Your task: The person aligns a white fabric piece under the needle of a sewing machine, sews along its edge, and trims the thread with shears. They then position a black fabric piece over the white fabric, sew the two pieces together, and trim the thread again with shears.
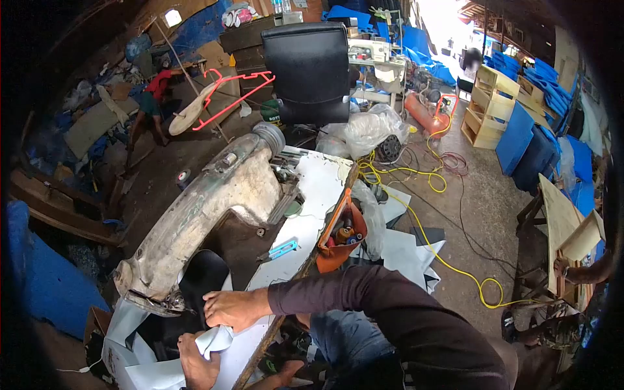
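Observation:
A large worn sewing machine [198, 205] stands on the white worktable [316, 188], its head end close to my hands. My right hand [235, 309] is closed on a folded piece of white-backed sheet material [216, 340]. Just below it, my left hand [197, 364] grips the same folded piece, fingers wrapped around it. Black sheet material [203, 276] lies under and beside the machine head. More white sheet [156, 375] spreads out left of my left hand. A blue cutter [283, 249] lies on the table beyond my right hand.
An orange pouch [341, 244] with thread spools hangs at the table's right edge. A black chair back [305, 68] and red hanger [234, 97] are ahead. A yellow hose [422, 227] crosses the floor near a compressor [426, 116]. Other people work at far left and right.

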The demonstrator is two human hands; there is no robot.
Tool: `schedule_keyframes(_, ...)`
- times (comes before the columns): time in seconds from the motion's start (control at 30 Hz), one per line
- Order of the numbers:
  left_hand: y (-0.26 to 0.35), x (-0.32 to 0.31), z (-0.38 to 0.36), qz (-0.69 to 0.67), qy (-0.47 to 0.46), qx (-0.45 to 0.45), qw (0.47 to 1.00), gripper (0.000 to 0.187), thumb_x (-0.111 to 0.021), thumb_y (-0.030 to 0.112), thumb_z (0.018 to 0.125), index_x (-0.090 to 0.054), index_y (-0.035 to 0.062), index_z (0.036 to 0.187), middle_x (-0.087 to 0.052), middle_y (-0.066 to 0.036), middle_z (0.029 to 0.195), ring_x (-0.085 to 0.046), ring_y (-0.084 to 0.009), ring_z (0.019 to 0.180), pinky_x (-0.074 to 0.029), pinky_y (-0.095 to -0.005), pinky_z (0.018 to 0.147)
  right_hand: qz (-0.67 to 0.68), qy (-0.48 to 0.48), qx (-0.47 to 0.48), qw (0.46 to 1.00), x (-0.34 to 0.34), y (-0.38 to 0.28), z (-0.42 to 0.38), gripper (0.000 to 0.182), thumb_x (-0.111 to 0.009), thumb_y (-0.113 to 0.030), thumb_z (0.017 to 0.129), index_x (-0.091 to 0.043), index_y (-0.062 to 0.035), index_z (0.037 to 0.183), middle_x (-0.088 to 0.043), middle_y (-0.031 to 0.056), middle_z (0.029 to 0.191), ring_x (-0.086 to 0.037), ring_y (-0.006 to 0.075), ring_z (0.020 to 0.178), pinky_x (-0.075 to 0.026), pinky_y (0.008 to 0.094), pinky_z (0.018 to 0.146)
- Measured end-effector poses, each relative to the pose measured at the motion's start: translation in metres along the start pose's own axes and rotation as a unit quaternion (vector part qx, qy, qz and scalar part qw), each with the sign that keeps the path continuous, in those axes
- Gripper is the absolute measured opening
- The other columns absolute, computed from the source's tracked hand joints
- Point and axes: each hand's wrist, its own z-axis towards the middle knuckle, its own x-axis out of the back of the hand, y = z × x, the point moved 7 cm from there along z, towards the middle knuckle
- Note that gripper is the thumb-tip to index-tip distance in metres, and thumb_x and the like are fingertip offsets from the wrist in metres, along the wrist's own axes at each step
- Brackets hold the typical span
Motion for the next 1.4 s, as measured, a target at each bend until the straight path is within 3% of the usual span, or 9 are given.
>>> schedule_keyframes(0.17,-0.018,-0.001,-0.01,0.083,0.019,-0.021,0.996,0.027,-0.069,-0.001,0.074,-0.055,-0.0072,0.096,-0.049,-0.027,0.094,-0.051,-0.053,0.097,-0.042,-0.0614,0.085,-0.068,0.054,0.075,0.993,0.017,-0.015,0.007,0.009,-0.074,-0.013,0.077,-0.07,-0.0059,0.082,-0.07,0.0116,0.082,-0.068,0.0329,0.086,-0.046,0.0441,0.094)
schedule_keyframes(0.2,-0.024,-0.003,-0.011,0.107,0.024,-0.016,0.994,0.024,-0.068,0.0,0.073,-0.056,-0.0068,0.093,-0.049,-0.027,0.094,-0.052,-0.053,0.095,-0.043,-0.0592,0.082,-0.079,0.032,0.063,0.994,0.013,-0.012,0.009,0.021,-0.078,-0.017,0.074,-0.07,-0.0065,0.089,-0.07,0.0112,0.092,-0.068,0.032,0.096,-0.047,0.0451,0.093)
schedule_keyframes(0.3,-0.049,-0.014,-0.019,0.108,-0.085,0.068,0.988,0.042,-0.077,0.03,0.086,-0.072,-0.0029,0.11,-0.069,-0.025,0.126,-0.065,-0.0476,0.123,-0.049,-0.0572,0.106,-0.037,-0.013,0.001,0.999,0.012,-0.017,0.001,0.038,-0.08,-0.02,0.071,-0.064,-0.0043,0.102,-0.067,0.0132,0.108,-0.063,0.0332,0.108,-0.046,0.0485,0.097)
schedule_keyframes(0.4,-0.009,0.003,-0.002,0.007,0.114,-0.082,0.99,0.036,-0.077,0.026,0.086,-0.076,-0.0007,0.109,-0.074,-0.022,0.115,-0.07,-0.0444,0.109,-0.053,-0.0552,0.098,-0.02,0.009,-0.002,1.0,0.014,-0.013,-0.001,0.052,-0.084,-0.022,0.067,-0.066,-0.0061,0.113,-0.067,0.0118,0.113,-0.061,0.0339,0.115,-0.047,0.0479,0.099)
schedule_keyframes(0.47,-0.02,-0.004,-0.003,-0.011,0.013,-0.03,0.999,0.05,-0.084,0.017,0.077,-0.075,0.0011,0.124,-0.076,-0.019,0.125,-0.071,-0.04,0.117,-0.055,-0.0494,0.104,-0.012,0.052,0.04,0.998,0.01,-0.002,-0.006,0.057,-0.087,-0.022,0.066,-0.069,-0.0079,0.118,-0.067,0.0094,0.109,-0.06,0.0338,0.114,-0.047,0.0473,0.099)
schedule_keyframes(0.6,-0.015,0.001,-0.021,-0.003,-0.063,-0.022,0.998,0.06,-0.081,0.004,0.077,-0.068,-0.0059,0.135,-0.07,-0.023,0.143,-0.067,-0.0402,0.134,-0.055,-0.0457,0.114,-0.121,-0.088,0.032,0.988,0.02,-0.024,0.004,0.031,-0.082,-0.015,0.073,-0.072,-0.0052,0.1,-0.064,0.0079,0.109,-0.059,0.0277,0.114,-0.048,0.0445,0.105)
schedule_keyframes(0.83,-0.003,0.011,-0.022,0.025,-0.096,-0.006,0.995,0.086,-0.084,0.05,0.085,-0.062,-0.0044,0.148,-0.061,-0.022,0.157,-0.061,-0.0388,0.142,-0.047,-0.0544,0.121,-0.066,-0.137,-0.038,0.988,0.012,-0.02,-0.004,0.027,-0.072,0.003,0.083,-0.067,0.0023,0.109,-0.063,0.0196,0.149,-0.06,0.0365,0.142,-0.051,0.0464,0.119)
schedule_keyframes(1.0,-0.004,-0.007,-0.031,0.106,-0.121,0.027,0.987,0.106,-0.071,0.081,0.089,-0.059,-0.0033,0.152,-0.057,-0.021,0.161,-0.05,-0.0374,0.153,-0.035,-0.0639,0.128,-0.087,-0.136,-0.017,0.987,0.012,-0.015,-0.008,0.034,-0.076,-0.004,0.082,-0.068,0.0012,0.115,-0.067,0.018,0.145,-0.063,0.0345,0.141,-0.053,0.0473,0.117)
schedule_keyframes(1.4,-0.026,-0.013,0.0,0.089,-0.043,0.066,0.993,0.098,-0.072,0.079,0.089,-0.066,-0.0009,0.146,-0.062,-0.019,0.156,-0.054,-0.0382,0.15,-0.036,-0.0669,0.125,-0.076,-0.106,-0.062,0.99,0.022,0.03,0.011,0.029,-0.073,0.0,0.083,-0.066,-0.0001,0.111,-0.067,0.0173,0.149,-0.062,0.036,0.141,-0.054,0.0487,0.115)
